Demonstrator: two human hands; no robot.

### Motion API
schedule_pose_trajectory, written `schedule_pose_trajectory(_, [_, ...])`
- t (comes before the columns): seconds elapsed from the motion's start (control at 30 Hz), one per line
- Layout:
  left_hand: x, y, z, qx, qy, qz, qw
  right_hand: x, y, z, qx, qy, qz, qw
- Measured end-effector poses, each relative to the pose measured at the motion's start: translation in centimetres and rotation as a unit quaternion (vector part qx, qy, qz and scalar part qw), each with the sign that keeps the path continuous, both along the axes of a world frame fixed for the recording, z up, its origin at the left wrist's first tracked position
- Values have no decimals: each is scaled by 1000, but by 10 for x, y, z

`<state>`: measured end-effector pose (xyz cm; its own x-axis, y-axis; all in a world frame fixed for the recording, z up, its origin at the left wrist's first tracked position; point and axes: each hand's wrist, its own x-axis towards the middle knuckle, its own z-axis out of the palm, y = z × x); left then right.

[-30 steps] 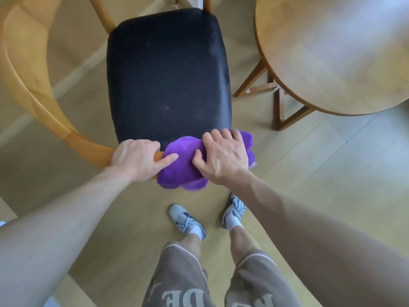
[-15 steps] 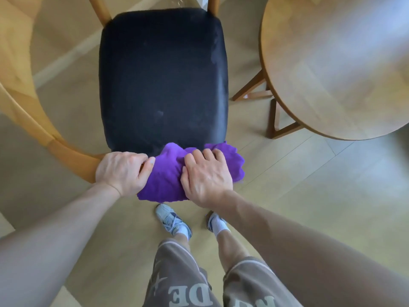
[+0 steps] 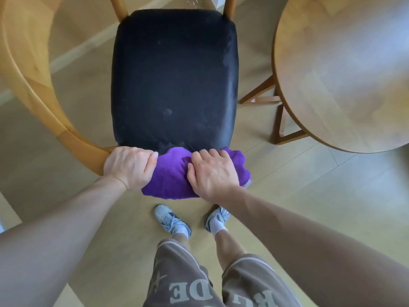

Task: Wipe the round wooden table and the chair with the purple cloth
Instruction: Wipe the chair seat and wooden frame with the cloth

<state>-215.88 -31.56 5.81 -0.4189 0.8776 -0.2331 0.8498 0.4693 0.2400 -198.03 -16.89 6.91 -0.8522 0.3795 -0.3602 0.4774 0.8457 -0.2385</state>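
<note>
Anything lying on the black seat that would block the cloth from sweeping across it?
Nothing visible. The right hand presses the purple cloth on the chair's curved back rail, and the black seat beyond it carries no objects, only faint smudges.

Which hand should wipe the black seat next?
The right hand, probably: it already presses the purple cloth at the seat's near edge, while the left hand grips the wooden backrest.
</note>
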Motion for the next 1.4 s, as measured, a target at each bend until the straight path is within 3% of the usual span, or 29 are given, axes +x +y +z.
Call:
schedule_pose_trajectory(0.07, [0, 0, -1, -9, -1, 4, 1000, 13, 30, -2, -22, -15, 84, 996])
schedule_pose_trajectory(0.1, [0, -1, 0, -15, 0, 5, 1000, 14, 42, -4, -25, -20, 76, 997])
schedule_pose_trajectory(0.3, [1, -1, 3, -26, 17, -7, 1000, -3, 24, -16, 0, -53, -195, 979])
schedule_pose_trajectory(0.37, [1, 1, 3, -34, 14, -6, 999, -10, 6, -12, 25, -42, -198, 979])
schedule_pose_trajectory(0.43, [1, 1, 2, -48, 10, 1, 999, -12, -11, -7, 23, 5, -122, 992])
schedule_pose_trajectory(0.5, [1, -1, 0, -42, 8, 3, 999, 0, -11, -6, 0, 52, 27, 998])
schedule_pose_trajectory(0.6, [1, -1, -1, -29, 16, 6, 999, 13, 31, -6, -53, 32, 183, 981])
schedule_pose_trajectory(0.67, [2, 0, 0, -22, 19, 8, 1000, 10, 51, -7, -59, -15, 119, 991])
schedule_pose_trajectory(0.8, [1, -1, -2, -20, 18, 7, 1000, 0, 32, -11, -33, -45, -162, 985])
schedule_pose_trajectory(0.87, [1, -2, -3, -31, 17, 8, 999, -4, 7, -5, 2, -21, -189, 982])
schedule_pose_trajectory(0.97, [0, -1, -4, -35, 14, 10, 999, 0, -9, 0, 9, 13, -89, 996])
schedule_pose_trajectory(1.03, [-1, -1, -5, -26, 13, 8, 1000, 5, -5, 1, -28, 2, -5, 1000])
schedule_pose_trajectory(1.13, [-1, -1, -5, -19, 5, 8, 1000, 4, -2, -1, -8, -33, 105, 994])
schedule_pose_trajectory(1.2, [-1, -1, -6, -23, 6, 3, 1000, -1, -2, -4, -17, -45, 123, 991])
schedule_pose_trajectory(1.33, [0, -4, -11, -16, 15, 6, 1000, -9, 19, -15, -28, 36, 198, 979])
schedule_pose_trajectory(1.4, [0, -5, -11, -2, 26, 8, 1000, -18, 31, -18, -60, 31, 217, 974])
